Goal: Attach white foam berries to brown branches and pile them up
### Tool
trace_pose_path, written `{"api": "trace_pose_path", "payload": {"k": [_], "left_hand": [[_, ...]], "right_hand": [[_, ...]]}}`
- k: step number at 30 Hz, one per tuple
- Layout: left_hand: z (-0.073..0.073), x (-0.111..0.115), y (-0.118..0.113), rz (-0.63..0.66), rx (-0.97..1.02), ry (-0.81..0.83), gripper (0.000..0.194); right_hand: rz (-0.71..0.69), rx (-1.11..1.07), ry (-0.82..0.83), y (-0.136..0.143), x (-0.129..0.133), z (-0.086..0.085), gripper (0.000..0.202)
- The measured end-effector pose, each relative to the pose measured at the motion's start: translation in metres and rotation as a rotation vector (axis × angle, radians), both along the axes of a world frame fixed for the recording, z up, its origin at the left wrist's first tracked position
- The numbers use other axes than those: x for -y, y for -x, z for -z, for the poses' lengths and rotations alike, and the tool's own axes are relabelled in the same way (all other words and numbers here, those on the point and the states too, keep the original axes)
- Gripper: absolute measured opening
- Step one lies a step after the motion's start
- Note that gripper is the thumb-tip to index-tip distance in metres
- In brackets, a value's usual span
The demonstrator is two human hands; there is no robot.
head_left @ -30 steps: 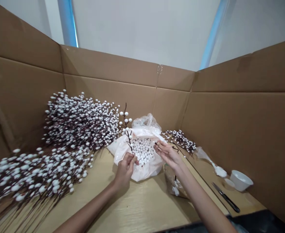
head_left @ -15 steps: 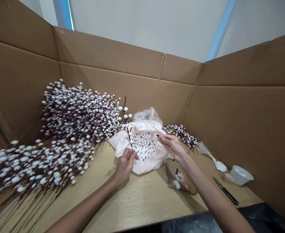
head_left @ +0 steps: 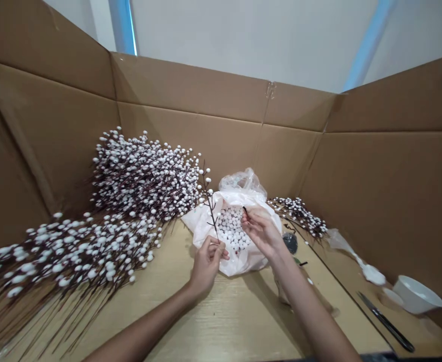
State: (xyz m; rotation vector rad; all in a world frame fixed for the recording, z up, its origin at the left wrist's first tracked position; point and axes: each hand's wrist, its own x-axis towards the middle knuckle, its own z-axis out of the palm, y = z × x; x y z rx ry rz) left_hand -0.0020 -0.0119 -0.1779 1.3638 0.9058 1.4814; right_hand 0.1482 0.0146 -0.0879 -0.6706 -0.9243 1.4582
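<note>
My left hand [head_left: 208, 266] is closed on the lower stem of a thin dark artificial berry branch [head_left: 212, 213], held upright. A few white berries sit near the branch's top, while its lower twigs are bare. My right hand [head_left: 263, 232] pinches a small dark stick-like piece [head_left: 244, 209] between thumb and fingertips; most of it is hidden. Both hands are over the front of an open whitish plastic bag [head_left: 202, 221]. Inside the bag lie many loose white foam-like berries [head_left: 233, 227].
Finished-looking berry branches [head_left: 145, 173] are piled at the back left, with more berry branches [head_left: 89, 251] in front. A smaller bunch [head_left: 300, 213], a brown packet [head_left: 281, 289], a white spoon [head_left: 371, 274], a white cup [head_left: 419, 294] and a knife [head_left: 387, 322] lie right. Cardboard walls [head_left: 206, 133] surround the table.
The view has swung left, shifting the scene rightward. My right hand has come closer to the branch, over the bag's opening. My left hand still holds the branch, which now appears turned.
</note>
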Motion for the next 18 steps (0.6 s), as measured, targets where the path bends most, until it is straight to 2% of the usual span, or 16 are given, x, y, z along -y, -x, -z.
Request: {"api": "trace_pose_path", "payload": {"k": [4,7,11,14,18], "left_hand": [[0.003,-0.001,0.0,0.016,0.017,0.048,0.029],[0.004,-0.003,-0.001,0.016,0.02,0.064,0.029],[0.004,-0.001,-0.003,0.046,-0.004,0.052,0.03],[0.002,0.002,-0.004,0.053,-0.018,0.06,0.03],[0.0,0.003,-0.005,0.042,-0.034,0.072,0.03]], "right_hand": [[0.105,0.072,-0.159,0.014,0.003,0.006,0.018],[0.233,0.284,-0.337,0.019,0.008,0.013,0.017],[0.375,0.51,-0.486,0.022,0.013,0.027,0.01],[0.418,0.609,-0.575,0.024,0.015,0.035,0.007],[0.432,0.625,-0.607,0.024,0.016,0.036,0.007]]}}
